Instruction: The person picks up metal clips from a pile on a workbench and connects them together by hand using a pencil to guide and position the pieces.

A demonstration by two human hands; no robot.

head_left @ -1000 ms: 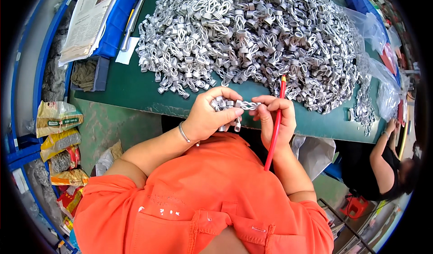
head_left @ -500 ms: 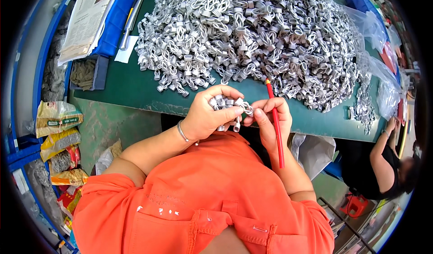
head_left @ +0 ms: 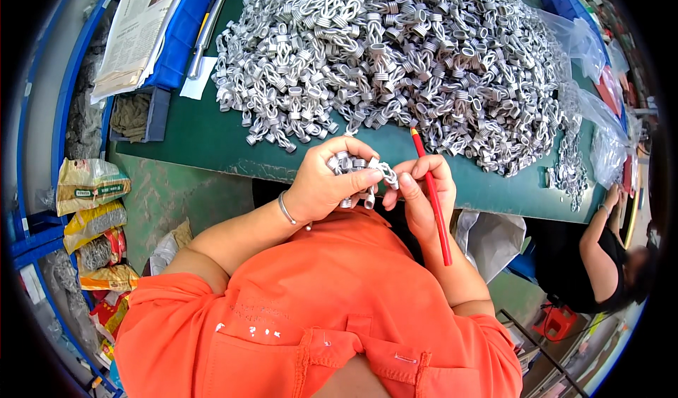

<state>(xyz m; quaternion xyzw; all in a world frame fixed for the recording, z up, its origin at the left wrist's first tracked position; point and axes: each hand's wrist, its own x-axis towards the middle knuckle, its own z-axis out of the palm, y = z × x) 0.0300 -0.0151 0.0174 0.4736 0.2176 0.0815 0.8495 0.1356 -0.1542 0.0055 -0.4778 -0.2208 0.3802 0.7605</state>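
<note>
Several small silver metal pieces (head_left: 344,163), each a twisted loop with a ribbed collar, are bunched in my left hand (head_left: 326,175), its fingers curled round them. One such piece (head_left: 385,174) sticks out past the left thumb. My right hand (head_left: 427,189) keeps a red pencil (head_left: 434,204) between its fingers, pointed end up and away from me. Its thumb and forefinger are at the end of that protruding piece; whether they pinch it is hard to make out. Both hands are just over the near table edge, in front of a big heap of the same silver pieces (head_left: 395,59).
The heap covers much of the green tabletop (head_left: 212,140). Newspapers (head_left: 138,34) lie on a blue bin (head_left: 185,38) at left, above a box with a cloth (head_left: 131,115). Clear plastic bags (head_left: 600,137) and chains (head_left: 571,165) lie right, near another person (head_left: 586,257).
My right hand and the pencil have shifted slightly; the pencil's upper tip has swung a little to the left. The left hand still holds its bunch of pieces.
</note>
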